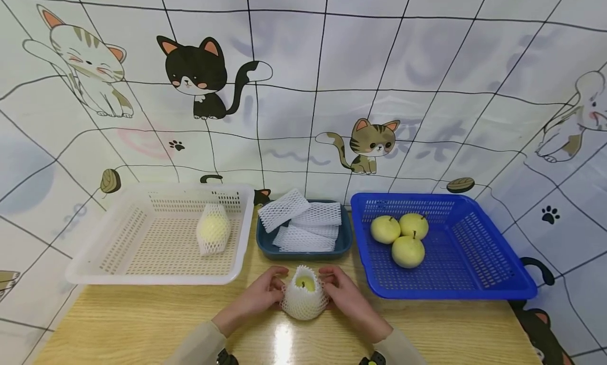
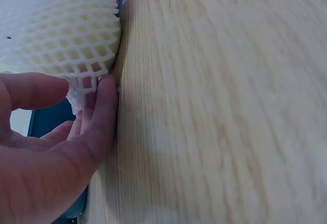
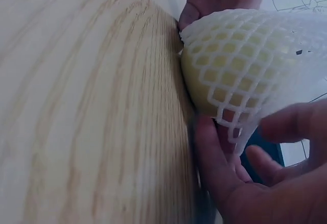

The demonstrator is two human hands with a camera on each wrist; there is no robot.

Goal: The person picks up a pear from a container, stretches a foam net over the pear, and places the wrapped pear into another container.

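Note:
A yellow-green pear [image 1: 305,283] stands on the table with its stem up, inside a white foam net [image 1: 304,306] that leaves its top showing. From the left, my left hand [image 1: 262,291] holds the net's flared lower edge between thumb and fingers. On the opposite side my right hand [image 1: 348,295] holds the other lower edge the same way. Close up in the right wrist view, the net [image 3: 240,55] covers most of the pear [image 3: 196,88], whose base is bare near the wood. In the left wrist view a flap of net lies between the fingers [image 2: 104,106] and thumb.
Behind the hands, a dark teal tray [image 1: 303,255] carries several flat foam nets [image 1: 305,238]. To the left, a white basket [image 1: 156,279] contains one netted pear [image 1: 213,230]. A blue basket [image 1: 450,294] with three bare pears [image 1: 408,252] stands right. A cat-print sheet [image 1: 294,65] backs the table [image 1: 142,323].

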